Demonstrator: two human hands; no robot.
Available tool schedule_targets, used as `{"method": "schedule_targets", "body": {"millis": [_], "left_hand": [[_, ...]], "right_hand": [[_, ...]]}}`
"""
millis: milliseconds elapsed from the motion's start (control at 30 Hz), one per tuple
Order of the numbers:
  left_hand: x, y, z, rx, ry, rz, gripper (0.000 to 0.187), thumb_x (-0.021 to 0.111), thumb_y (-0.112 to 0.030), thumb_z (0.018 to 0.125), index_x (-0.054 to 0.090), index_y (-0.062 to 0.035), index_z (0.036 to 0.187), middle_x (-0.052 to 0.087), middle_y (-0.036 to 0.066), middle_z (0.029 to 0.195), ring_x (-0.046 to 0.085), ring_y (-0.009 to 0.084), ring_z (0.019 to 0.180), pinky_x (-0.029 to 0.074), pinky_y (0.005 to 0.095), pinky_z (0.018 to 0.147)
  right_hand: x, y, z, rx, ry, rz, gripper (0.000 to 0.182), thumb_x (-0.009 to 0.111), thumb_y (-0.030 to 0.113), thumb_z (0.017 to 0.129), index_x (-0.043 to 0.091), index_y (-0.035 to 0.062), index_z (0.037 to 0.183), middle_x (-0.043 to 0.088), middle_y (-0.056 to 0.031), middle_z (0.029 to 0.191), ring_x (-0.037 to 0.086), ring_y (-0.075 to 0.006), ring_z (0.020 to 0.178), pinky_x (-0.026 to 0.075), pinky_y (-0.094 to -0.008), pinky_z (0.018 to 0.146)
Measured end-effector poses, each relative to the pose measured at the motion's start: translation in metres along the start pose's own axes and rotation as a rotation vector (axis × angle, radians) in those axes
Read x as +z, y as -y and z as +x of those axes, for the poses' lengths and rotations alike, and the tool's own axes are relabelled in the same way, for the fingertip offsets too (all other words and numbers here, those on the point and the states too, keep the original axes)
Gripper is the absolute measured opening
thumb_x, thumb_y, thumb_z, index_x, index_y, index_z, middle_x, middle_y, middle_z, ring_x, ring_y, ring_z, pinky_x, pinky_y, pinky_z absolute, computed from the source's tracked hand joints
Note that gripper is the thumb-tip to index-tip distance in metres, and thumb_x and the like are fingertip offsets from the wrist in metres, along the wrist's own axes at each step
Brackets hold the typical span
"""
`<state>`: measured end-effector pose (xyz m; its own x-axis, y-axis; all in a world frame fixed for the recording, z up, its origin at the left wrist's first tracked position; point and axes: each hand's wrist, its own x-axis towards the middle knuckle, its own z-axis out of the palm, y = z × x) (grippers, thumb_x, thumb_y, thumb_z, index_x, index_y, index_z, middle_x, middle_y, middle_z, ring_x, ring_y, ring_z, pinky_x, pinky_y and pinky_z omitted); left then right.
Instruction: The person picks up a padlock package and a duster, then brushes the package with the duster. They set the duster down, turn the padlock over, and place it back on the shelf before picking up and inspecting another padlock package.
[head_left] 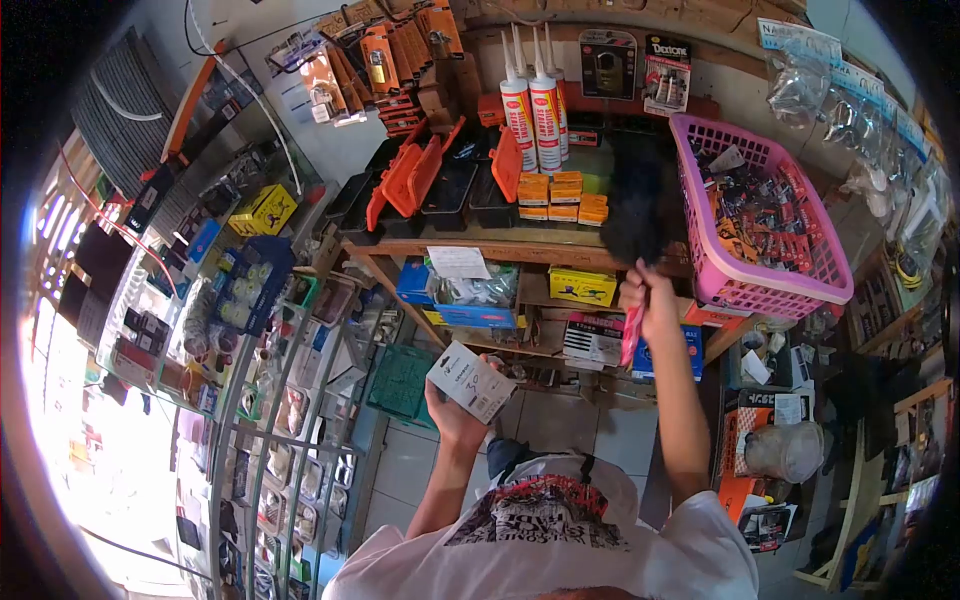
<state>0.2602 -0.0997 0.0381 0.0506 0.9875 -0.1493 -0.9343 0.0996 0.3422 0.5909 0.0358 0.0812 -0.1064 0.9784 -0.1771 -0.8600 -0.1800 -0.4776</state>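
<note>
In the head view, my left hand (pixel 458 418) is closed around a small white box (pixel 470 383) with printing and a handwritten number on it, held low in front of my body. My right hand (pixel 648 295) grips the pink handle of a black duster (pixel 640 205). The duster's dark, blurred head is up over the shelf top, between the small orange boxes (pixel 562 198) and a pink basket (pixel 760 278). White silicone sealant tubes (pixel 545 120) stand upright behind the orange boxes.
Black bins with orange lids (pixel 405 185) sit on the wooden shelf (pixel 520 250). The basket holds many small packets. A glass display case (pixel 250 435) runs along the left. Below it stands a green crate (pixel 400 380). A clear plastic tub (pixel 785 452) is at the right.
</note>
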Motion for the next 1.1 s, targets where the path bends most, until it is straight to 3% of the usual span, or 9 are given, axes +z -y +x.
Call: {"method": "schedule_targets", "body": {"millis": [67,167,300,400,567,667,933,1067,1100], "left_hand": [[0.006,-0.004,-0.006,-0.007,-0.043,0.006,0.075,0.029,-0.060,0.099,0.041,-0.0019,0.144,0.055,0.018,0.137,0.053,0.0368,0.124,0.039,0.0492,0.109],[0.008,-0.009,-0.011,-0.011,-0.042,-0.027,0.075,0.030,-0.060,0.099,0.041,-0.0019,0.145,0.054,0.018,0.138,0.053,0.0369,0.123,0.040,0.0484,0.109],[0.008,-0.017,-0.010,-0.007,-0.101,-0.075,0.077,0.024,-0.062,0.097,0.043,-0.0041,0.144,0.057,0.018,0.134,0.055,0.0371,0.123,0.040,0.0495,0.108],[0.007,-0.022,-0.007,0.010,-0.084,-0.061,0.076,0.026,-0.062,0.098,0.042,-0.0034,0.144,0.056,0.018,0.135,0.054,0.0366,0.122,0.040,0.0491,0.108],[0.006,-0.033,0.005,0.008,-0.032,-0.029,0.076,0.031,-0.061,0.098,0.040,-0.0017,0.145,0.054,0.017,0.136,0.054,0.0351,0.121,0.041,0.0481,0.108],[0.011,-0.047,0.016,-0.032,-0.071,-0.040,0.075,0.032,-0.062,0.098,0.041,-0.0033,0.145,0.054,0.017,0.136,0.054,0.0351,0.121,0.041,0.0492,0.107],[0.025,-0.094,0.064,-0.066,-0.066,-0.078,0.075,0.035,-0.062,0.097,0.041,-0.0051,0.145,0.053,0.018,0.137,0.054,0.0361,0.122,0.042,0.0510,0.106],[0.018,-0.108,0.092,-0.098,-0.004,-0.145,0.076,0.042,-0.063,0.094,0.043,-0.0084,0.146,0.052,0.018,0.139,0.052,0.0370,0.125,0.041,0.0544,0.107],[0.018,-0.110,0.098,-0.108,-0.001,-0.150,0.076,0.041,-0.064,0.094,0.043,-0.0083,0.146,0.052,0.018,0.139,0.052,0.0370,0.125,0.041,0.0542,0.106]], "right_hand": [[-0.017,0.023,0.030,-0.027,0.050,-0.015,0.013,0.062,0.020,0.097,0.051,0.0126,0.096,0.057,0.0014,0.075,0.049,-0.0097,0.056,0.040,-0.0230,0.048],[0.006,0.039,0.022,0.056,-0.117,0.054,0.018,0.064,0.023,0.095,0.055,0.0118,0.105,0.068,-0.0035,0.090,0.061,-0.0151,0.070,0.051,-0.0294,0.065],[0.032,0.022,-0.012,-0.020,-0.233,-0.057,0.040,0.066,0.032,0.093,0.053,0.0052,0.120,0.070,-0.0090,0.116,0.067,-0.0222,0.086,0.049,-0.0434,0.092],[0.014,0.021,-0.010,0.053,-0.128,-0.090,0.030,0.066,0.032,0.092,0.057,0.0137,0.113,0.071,-0.0082,0.111,0.064,-0.0219,0.100,0.046,-0.0488,0.097],[0.010,0.022,-0.011,0.030,-0.163,-0.157,0.043,0.067,0.037,0.092,0.059,-0.0001,0.113,0.069,-0.0087,0.096,0.066,-0.0234,0.078,0.056,-0.0517,0.084],[0.011,0.018,-0.012,0.059,-0.120,-0.161,0.042,0.067,0.038,0.092,0.059,0.0004,0.110,0.070,-0.0088,0.095,0.066,-0.0230,0.076,0.056,-0.0523,0.084],[0.014,0.009,-0.023,0.089,-0.269,-0.331,0.037,0.066,0.042,0.093,0.060,0.0123,0.113,0.071,-0.0102,0.096,0.066,-0.0236,0.077,0.057,-0.0531,0.077],[-0.005,0.000,-0.035,0.068,-0.365,-0.509,0.037,0.065,0.047,0.094,0.057,0.0117,0.101,0.064,-0.0063,0.080,0.064,-0.0238,0.063,0.057,-0.0455,0.061],[0.002,-0.002,-0.038,0.034,-0.399,-0.593,0.036,0.063,0.047,0.095,0.056,0.0116,0.092,0.058,-0.0035,0.071,0.060,-0.0210,0.055,0.053,-0.0376,0.051]]}}
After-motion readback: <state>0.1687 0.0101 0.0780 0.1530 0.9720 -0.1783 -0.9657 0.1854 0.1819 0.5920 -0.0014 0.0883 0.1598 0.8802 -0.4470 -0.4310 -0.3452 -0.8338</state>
